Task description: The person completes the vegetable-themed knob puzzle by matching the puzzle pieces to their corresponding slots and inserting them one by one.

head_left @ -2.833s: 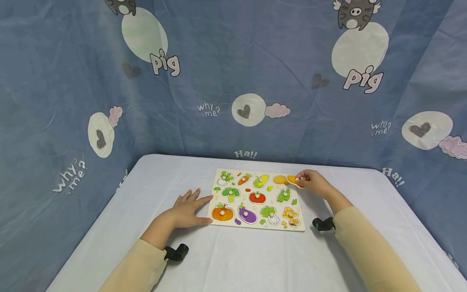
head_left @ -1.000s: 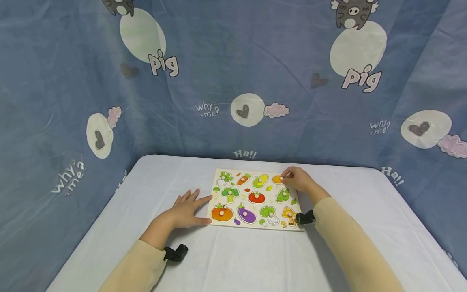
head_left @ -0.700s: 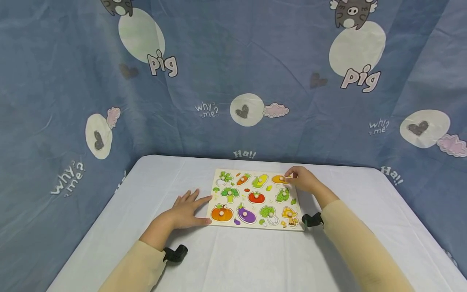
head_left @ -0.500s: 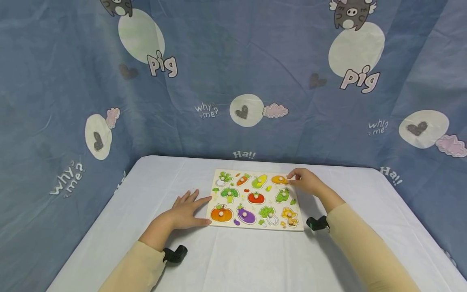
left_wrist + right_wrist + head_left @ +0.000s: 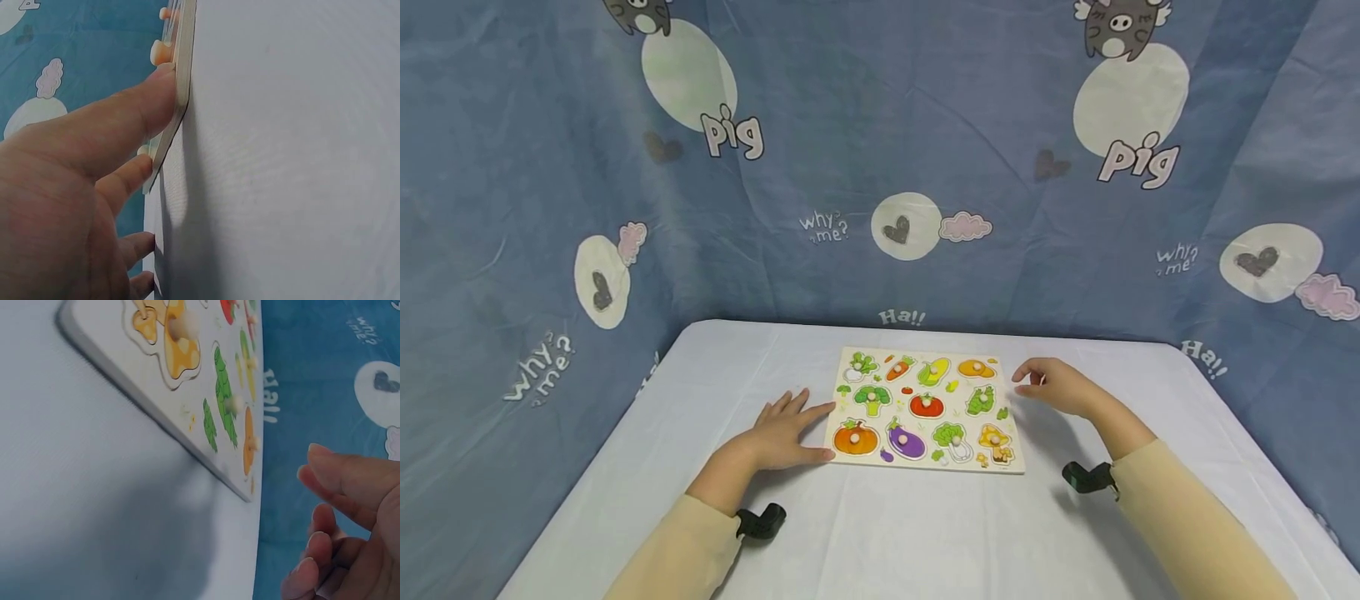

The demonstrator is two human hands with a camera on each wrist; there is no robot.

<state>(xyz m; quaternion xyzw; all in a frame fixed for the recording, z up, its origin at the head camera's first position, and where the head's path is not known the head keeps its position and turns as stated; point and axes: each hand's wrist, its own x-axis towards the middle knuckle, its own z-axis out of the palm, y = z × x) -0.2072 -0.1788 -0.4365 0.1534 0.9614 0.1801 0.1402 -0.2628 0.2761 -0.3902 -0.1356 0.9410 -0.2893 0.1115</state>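
A flat wooden peg puzzle board [image 5: 952, 406] printed with vegetables lies on the table. Knobbed pieces sit in its cutouts, among them a purple eggplant [image 5: 905, 440], a red tomato [image 5: 927, 407] and a pumpkin [image 5: 855, 439]. At the back right corner an orange, two-lobed piece [image 5: 976, 368] lies in its place. My left hand [image 5: 782, 433] spreads along the board's left edge, its thumb [image 5: 134, 115] and a finger touching that edge. Off the board's right side hovers my right hand [image 5: 1054, 385], holding nothing, thumb and index finger close together, the others loosely curled.
A white cloth covers the table [image 5: 917, 533]. Behind it hangs a blue printed curtain [image 5: 805, 275], close to the back edge. Black wrist cameras are strapped on both forearms, the right one [image 5: 1086, 477] low beside the board.
My right hand laid the orange two-lobed piece into the back right cutout, let go of its knob, and drew back to the right. The left hand stays put.
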